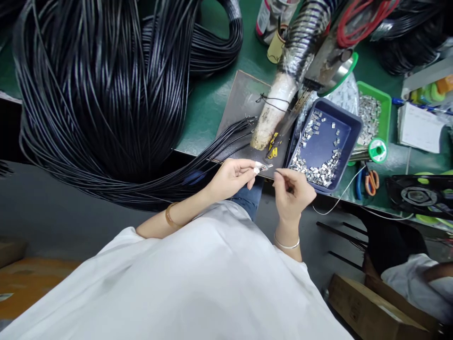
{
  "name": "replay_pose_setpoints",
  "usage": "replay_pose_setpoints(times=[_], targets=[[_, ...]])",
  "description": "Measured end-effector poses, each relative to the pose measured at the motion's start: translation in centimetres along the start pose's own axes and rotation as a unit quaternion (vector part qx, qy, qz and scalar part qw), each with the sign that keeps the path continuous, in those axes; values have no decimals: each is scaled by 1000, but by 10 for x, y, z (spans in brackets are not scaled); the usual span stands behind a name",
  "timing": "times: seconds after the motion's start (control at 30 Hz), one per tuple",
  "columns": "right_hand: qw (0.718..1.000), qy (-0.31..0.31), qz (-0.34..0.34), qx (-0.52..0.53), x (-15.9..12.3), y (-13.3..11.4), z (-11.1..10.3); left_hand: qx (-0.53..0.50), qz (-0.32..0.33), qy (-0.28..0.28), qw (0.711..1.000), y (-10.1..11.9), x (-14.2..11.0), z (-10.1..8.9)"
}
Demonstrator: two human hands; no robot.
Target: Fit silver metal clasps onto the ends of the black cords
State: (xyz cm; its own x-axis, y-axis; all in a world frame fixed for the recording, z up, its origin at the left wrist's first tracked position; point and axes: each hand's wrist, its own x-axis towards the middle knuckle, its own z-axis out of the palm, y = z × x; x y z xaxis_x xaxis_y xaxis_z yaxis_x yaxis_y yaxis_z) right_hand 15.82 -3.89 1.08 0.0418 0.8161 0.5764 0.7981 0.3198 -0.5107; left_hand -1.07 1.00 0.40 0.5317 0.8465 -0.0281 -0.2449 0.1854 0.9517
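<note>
- Small metal piece (268, 166) pinched by the left hand (233, 174), thumb against forefinger; its place is over the near edge of the grey board (242, 92).
- Piece's long axis seen to run roughly along that near edge, its free end pointed at the right hand (293, 191), just beside it; whether the two touch cannot be told.
- Right hand's fingers curled, thumb and forefinger drawn together at the tips; whether anything thin is gripped cannot be told.
- Piece carried by the left hand, so that hand is nearer; right fingertips are found a short way off its end.
- White wrapping worn on the left fingertips; texture too small to be read.
- Blue tray (320, 139) set at the table's near edge, right of the board: smooth, square-cornered, stocked along its near and left sides with shiny flat metal bits (320, 174).
- Black cables (106, 94), glossy and supple, heaped on the left of the green table (201, 120); cable ends (244, 123) fanned across the board.
- White tube (271, 106), thick, ribbed higher up, plastic-wrapped, its stained end hung above the board.
</note>
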Motion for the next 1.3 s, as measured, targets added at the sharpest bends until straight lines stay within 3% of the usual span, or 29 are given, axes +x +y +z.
replay_pose_setpoints(times=[0.07, 0.13, 0.27, 0.33, 0.43, 0.5, 0.73, 1.3], targets=[[996, -37, -57, -52, 2, -2, -1, 14, 13, 9, 1000, -2, -1, 0], [995, -60, -59, -59, 4, -4, 0, 53, 27, 30, 998, -5, -3, 2], [995, -64, 79, 9, 5, -5, 7, 130, 70, 71, 986, -14, -5, 5], [992, -30, 118, 45, 3, -4, 9, 137, 88, 89, 983, -18, -4, 6], [984, 76, 108, 116, -1, -3, 10, 151, 118, 128, 973, -21, -2, 6], [979, 112, 98, 138, -3, -2, 10, 170, 136, 147, 965, -22, 0, 5], [998, 28, 26, 56, -3, -1, 17, 74, 33, 143, 986, -17, 10, 7], [995, 67, 30, 62, 2, -2, 27, 71, 44, 145, 986, -4, 20, 8]])
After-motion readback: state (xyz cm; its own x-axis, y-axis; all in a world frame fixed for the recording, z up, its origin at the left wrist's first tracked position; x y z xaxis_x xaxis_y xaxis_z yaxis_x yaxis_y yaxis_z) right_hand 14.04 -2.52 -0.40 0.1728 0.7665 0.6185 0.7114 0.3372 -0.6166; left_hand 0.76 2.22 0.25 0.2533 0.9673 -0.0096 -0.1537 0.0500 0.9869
